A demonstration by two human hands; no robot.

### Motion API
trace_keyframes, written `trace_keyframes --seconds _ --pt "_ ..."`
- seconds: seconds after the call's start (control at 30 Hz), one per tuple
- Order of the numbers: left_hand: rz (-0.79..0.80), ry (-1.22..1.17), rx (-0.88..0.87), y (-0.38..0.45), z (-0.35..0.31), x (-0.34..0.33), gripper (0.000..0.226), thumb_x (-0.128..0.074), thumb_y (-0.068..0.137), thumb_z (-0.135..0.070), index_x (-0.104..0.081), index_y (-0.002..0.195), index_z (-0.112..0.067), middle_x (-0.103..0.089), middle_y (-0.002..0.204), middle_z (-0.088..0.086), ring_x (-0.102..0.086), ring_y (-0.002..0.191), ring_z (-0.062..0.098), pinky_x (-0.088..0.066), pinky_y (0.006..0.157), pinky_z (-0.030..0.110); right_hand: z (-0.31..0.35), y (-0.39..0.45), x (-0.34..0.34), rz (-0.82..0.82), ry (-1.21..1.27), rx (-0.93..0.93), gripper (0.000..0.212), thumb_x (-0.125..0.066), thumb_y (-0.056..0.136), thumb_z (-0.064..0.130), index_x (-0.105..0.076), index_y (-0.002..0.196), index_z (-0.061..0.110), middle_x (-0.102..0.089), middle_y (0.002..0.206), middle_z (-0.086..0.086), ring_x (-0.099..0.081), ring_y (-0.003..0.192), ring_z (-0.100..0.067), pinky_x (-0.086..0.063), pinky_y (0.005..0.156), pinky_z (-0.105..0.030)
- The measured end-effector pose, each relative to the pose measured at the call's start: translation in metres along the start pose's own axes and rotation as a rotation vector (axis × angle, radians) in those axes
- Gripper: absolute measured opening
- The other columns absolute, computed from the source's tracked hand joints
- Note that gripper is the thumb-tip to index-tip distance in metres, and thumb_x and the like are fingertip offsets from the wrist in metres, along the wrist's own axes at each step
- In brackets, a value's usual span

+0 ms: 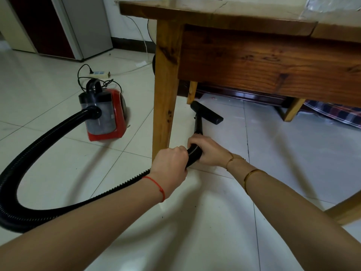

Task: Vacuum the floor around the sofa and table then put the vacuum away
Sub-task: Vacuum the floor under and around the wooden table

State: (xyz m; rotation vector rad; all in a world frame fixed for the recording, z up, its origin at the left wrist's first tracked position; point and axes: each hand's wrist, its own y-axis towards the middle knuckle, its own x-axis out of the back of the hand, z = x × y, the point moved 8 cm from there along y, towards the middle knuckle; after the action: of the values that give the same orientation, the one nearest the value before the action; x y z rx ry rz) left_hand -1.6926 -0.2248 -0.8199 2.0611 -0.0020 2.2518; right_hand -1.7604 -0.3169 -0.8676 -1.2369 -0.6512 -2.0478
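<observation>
1. The floor (pixel 58 79) is pale glossy tile; a few dark specks lie on it between the forearms, near the bottom of the view.
2. The surface (pixel 214 14) is a wooden table, seen from low down. Its near leg (pixel 164 94) stands just left of the hands, and a plaid cloth (pixel 336 112) shows beyond its far side.
3. The vacuum (pixel 105 114), red with a grey canister, sits on the tile well left of the leg, its cord running to a power strip (pixel 99 73) behind it.
4. The hose (pixel 39 151) loops from the vacuum, round to the left and back to the hands.
5. The nozzle (pixel 207 114) rests on the floor under the table, just past the leg.
6. The left hand (pixel 172 163) grasps the hose end; the right hand (pixel 205 151) grasps it just ahead, where the stiff tube begins. Both are clenched round it.
7. To do this step well, I judge: keep the nozzle flat to the tile, sweep slow overlapping strokes, steer clear of the leg, and draw slack so the hose does not tug the vacuum.
</observation>
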Motion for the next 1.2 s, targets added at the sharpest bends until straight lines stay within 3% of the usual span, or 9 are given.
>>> trace_keyframes --seconds 0.1,0.2,0.57,0.87,1.0,1.2 --pt "0.001 0.006 0.003 0.022 -0.012 -0.007 0.020 -0.051 0.093 -0.020 -0.049 0.110 -0.011 -0.061 0.094 0.002 -0.053 0.069 0.019 -0.035 0.058 0.027 -0.028 0.008 0.005 0.010 -0.017 -0.036 0.021 -0.062 0.073 -0.004 -0.058 0.091 0.006 -0.053 0.093 -0.007 -0.049 0.084 -0.020 -0.045 0.076 -0.029" --pt "0.004 -0.002 0.017 0.046 -0.023 -0.015 0.022 -0.053 0.093 -0.019 -0.047 0.113 -0.011 -0.063 0.098 0.003 -0.063 0.081 0.021 -0.036 0.059 0.028 -0.057 0.014 0.010 0.017 -0.035 -0.124 0.020 -0.060 0.076 0.000 -0.054 0.092 0.011 -0.049 0.094 -0.002 -0.049 0.085 -0.018 -0.041 0.073 -0.026" --pt "-0.051 0.030 -0.029 0.085 -0.059 -0.028 0.023 -0.054 0.091 -0.013 -0.048 0.113 -0.012 -0.065 0.100 0.002 -0.066 0.086 0.022 -0.036 0.059 0.029 -0.109 -0.006 0.026 -0.057 -0.054 -0.292 0.012 -0.059 0.083 0.010 -0.052 0.093 0.011 -0.050 0.100 -0.004 -0.053 0.089 -0.021 -0.048 0.080 -0.031" --pt "-0.073 0.017 -0.117 0.077 -0.083 -0.027 0.023 -0.053 0.092 -0.014 -0.047 0.114 -0.012 -0.066 0.102 0.002 -0.066 0.090 0.023 -0.036 0.062 0.029 -0.111 -0.045 0.034 -0.145 -0.086 -0.379 0.011 -0.060 0.084 0.011 -0.052 0.091 0.010 -0.050 0.096 -0.005 -0.052 0.082 -0.018 -0.043 0.072 -0.025" --pt "-0.073 0.004 -0.169 0.062 -0.087 -0.025 0.022 -0.051 0.093 -0.019 -0.047 0.113 -0.011 -0.065 0.101 0.003 -0.065 0.089 0.023 -0.035 0.062 0.028 -0.103 -0.057 0.026 -0.174 -0.100 -0.345 0.011 -0.061 0.081 0.009 -0.053 0.088 0.009 -0.051 0.093 -0.007 -0.050 0.084 -0.021 -0.050 0.078 -0.034" --pt "-0.069 0.007 -0.221 0.040 -0.085 -0.029 0.023 -0.052 0.093 -0.024 -0.045 0.112 -0.012 -0.064 0.100 0.002 -0.065 0.085 0.022 -0.037 0.060 0.028 -0.081 -0.074 0.018 -0.236 -0.157 -0.304 0.015 -0.064 0.077 0.002 -0.056 0.089 0.006 -0.056 0.095 -0.011 -0.053 0.087 -0.025 -0.048 0.078 -0.031"
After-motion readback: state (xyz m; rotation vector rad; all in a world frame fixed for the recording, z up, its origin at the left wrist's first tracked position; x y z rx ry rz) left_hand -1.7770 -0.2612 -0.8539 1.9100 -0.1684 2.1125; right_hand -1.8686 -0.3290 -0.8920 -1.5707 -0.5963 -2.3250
